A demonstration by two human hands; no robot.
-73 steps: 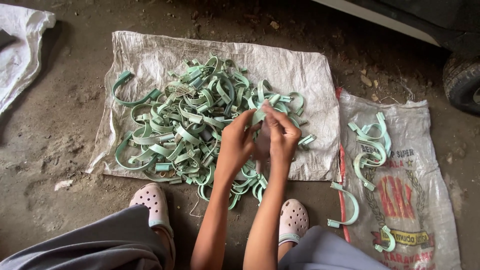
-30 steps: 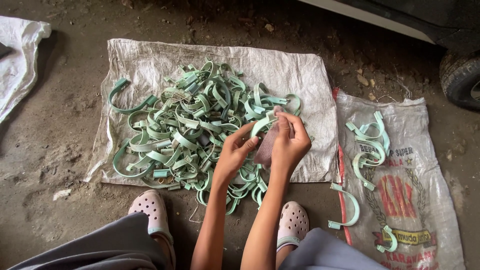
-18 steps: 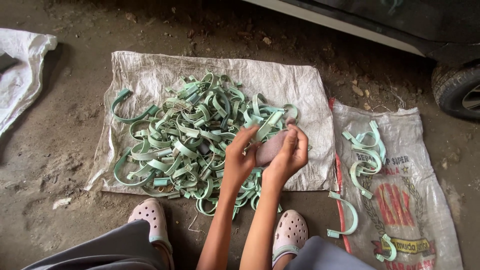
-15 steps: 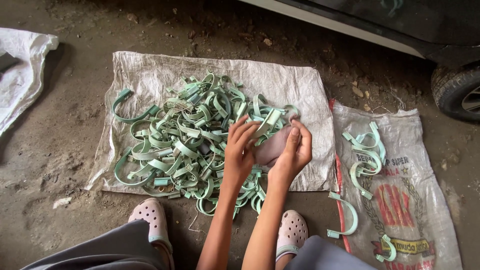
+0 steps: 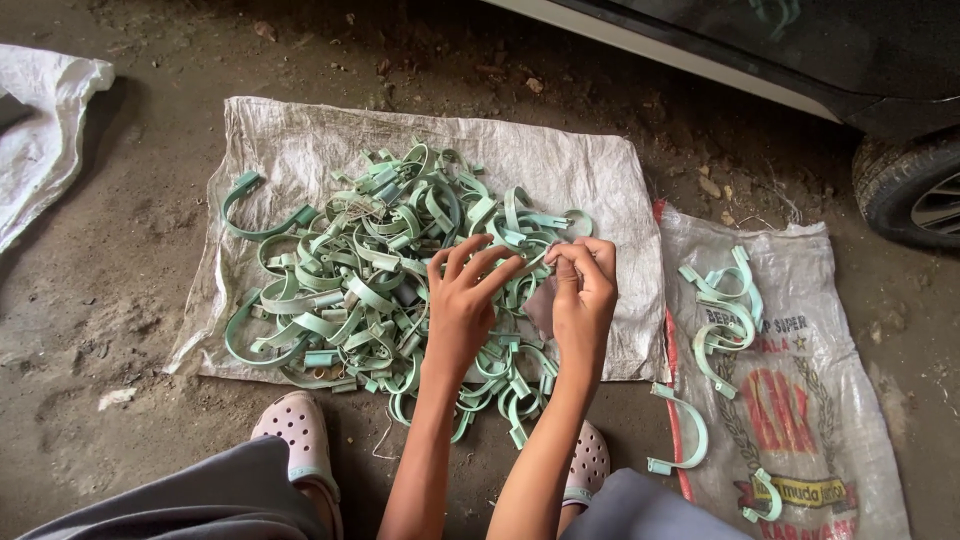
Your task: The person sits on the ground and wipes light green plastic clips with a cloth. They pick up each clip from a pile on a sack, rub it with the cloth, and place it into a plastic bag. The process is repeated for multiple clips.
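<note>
A heap of pale green curved plastic clamps lies on a woven white sack spread on the dirt ground. My left hand rests on the heap's right side, fingers spread and touching a clamp. Beside it, my right hand pinches a small greyish cloth piece and the end of a green clamp from the heap.
A second printed sack to the right holds a few green clamps. A car's body and tyre stand at the top right. Another white sack lies at the far left. My pink clogs sit near the front.
Both hands have shifted slightly across the right side of the heap. My left hand's fingers have spread onto the pile while the right hand keeps the cloth piece.
</note>
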